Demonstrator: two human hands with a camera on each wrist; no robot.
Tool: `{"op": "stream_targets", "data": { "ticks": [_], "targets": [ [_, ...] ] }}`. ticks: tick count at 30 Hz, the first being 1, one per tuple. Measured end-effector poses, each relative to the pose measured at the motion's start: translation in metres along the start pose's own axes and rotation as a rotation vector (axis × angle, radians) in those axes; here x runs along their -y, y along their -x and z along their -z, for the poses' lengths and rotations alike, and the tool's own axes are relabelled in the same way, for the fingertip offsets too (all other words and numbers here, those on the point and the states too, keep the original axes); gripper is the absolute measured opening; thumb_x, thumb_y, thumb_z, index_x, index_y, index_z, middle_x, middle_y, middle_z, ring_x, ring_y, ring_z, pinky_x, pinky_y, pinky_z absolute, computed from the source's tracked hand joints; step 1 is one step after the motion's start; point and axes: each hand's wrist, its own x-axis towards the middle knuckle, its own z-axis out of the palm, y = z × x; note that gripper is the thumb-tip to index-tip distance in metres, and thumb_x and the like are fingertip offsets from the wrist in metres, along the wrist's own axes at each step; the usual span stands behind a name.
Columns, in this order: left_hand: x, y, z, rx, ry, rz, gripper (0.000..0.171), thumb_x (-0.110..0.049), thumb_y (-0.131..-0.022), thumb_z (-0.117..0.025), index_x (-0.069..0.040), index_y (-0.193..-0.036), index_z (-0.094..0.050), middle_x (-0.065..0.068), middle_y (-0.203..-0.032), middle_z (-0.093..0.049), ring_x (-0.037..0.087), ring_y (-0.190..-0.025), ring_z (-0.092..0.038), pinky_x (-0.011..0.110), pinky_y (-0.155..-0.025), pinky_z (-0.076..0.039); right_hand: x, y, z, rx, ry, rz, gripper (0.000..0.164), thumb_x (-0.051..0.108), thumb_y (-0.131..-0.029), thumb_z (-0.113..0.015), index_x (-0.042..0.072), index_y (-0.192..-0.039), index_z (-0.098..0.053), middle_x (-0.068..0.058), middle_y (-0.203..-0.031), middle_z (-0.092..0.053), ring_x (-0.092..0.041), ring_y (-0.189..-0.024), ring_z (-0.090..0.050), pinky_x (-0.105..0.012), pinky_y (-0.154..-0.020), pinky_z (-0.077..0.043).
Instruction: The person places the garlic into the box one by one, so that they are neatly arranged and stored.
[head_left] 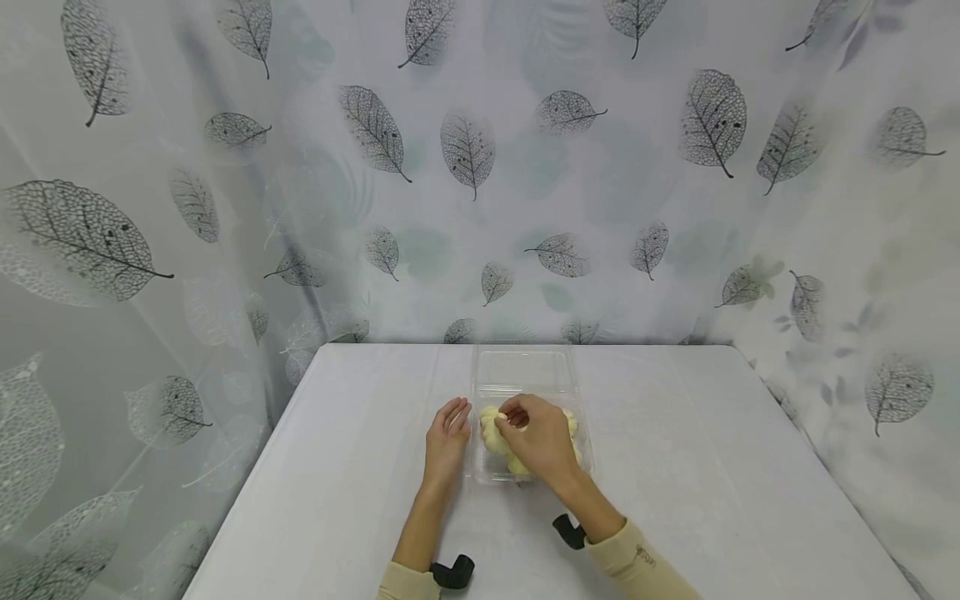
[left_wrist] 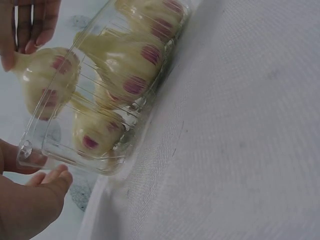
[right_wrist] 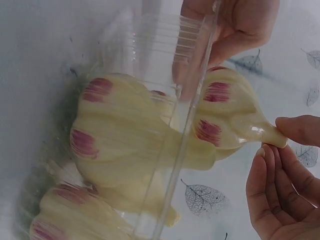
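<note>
My right hand (head_left: pixel 542 435) pinches a pale yellow garlic bulb (right_wrist: pixel 227 112) with purple patches by its stem, between thumb and fingertips. In the left wrist view this garlic bulb (left_wrist: pixel 47 75) hangs at the upper rim of a clear plastic clamshell box (left_wrist: pixel 55 156), its lower part behind the box wall. More garlic bulbs (right_wrist: pixel 120 130) of the same look sit inside the box with stems up. My left hand (head_left: pixel 447 437) lies along the left side of the box, fingers extended and close against its wall.
The clear lid (head_left: pixel 525 368) is folded back toward the far edge of the white-covered table (head_left: pixel 675 433). A leaf-printed curtain (head_left: pixel 468 167) stands behind the table and along both sides. Black wrist mounts (head_left: pixel 453 572) sit at both wrists.
</note>
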Motion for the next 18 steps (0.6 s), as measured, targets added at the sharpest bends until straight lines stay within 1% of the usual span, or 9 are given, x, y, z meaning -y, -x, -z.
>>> {"op": "stream_targets", "data": {
  "ticks": [4,9,15,18],
  "targets": [
    [-0.001,0.001,0.000,0.005,0.009,-0.001,0.055,0.007,-0.103,-0.050,0.005,-0.156,-0.034,0.025,-0.161,-0.039,0.037,-0.151,-0.039,0.047,-0.124,-0.034,0.000,0.003,-0.004,0.007,0.029,-0.007,0.014,0.006,-0.082,-0.086,0.009,-0.091,-0.075,0.003,-0.080,-0.071,-0.008,-0.071,-0.067,-0.025,-0.066,-0.061],
    [-0.001,0.002,0.000,0.000,0.000,0.014,0.054,0.005,-0.104,-0.051,0.002,-0.156,-0.036,0.022,-0.161,-0.041,0.034,-0.150,-0.040,0.043,-0.124,-0.036,-0.001,0.007,-0.008,0.005,0.066,0.018,0.013,0.007,-0.082,-0.086,0.009,-0.090,-0.076,0.003,-0.079,-0.071,-0.009,-0.070,-0.067,-0.024,-0.064,-0.060],
    [0.001,0.000,0.001,-0.012,-0.007,0.015,0.054,0.006,-0.103,-0.052,0.003,-0.155,-0.038,0.022,-0.159,-0.043,0.033,-0.149,-0.042,0.042,-0.123,-0.038,-0.002,0.012,-0.013,0.010,0.063,0.049,0.013,0.006,-0.080,-0.086,0.009,-0.087,-0.076,0.002,-0.077,-0.072,-0.011,-0.068,-0.067,-0.023,-0.062,-0.058],
    [0.001,0.000,0.001,-0.010,-0.016,0.015,0.053,0.006,-0.104,-0.052,0.003,-0.155,-0.038,0.021,-0.159,-0.044,0.033,-0.149,-0.042,0.040,-0.122,-0.038,-0.004,0.013,-0.016,0.026,0.055,0.056,0.014,0.005,-0.079,-0.087,0.009,-0.087,-0.076,0.002,-0.077,-0.072,-0.010,-0.067,-0.066,-0.022,-0.061,-0.058]
  ]
}}
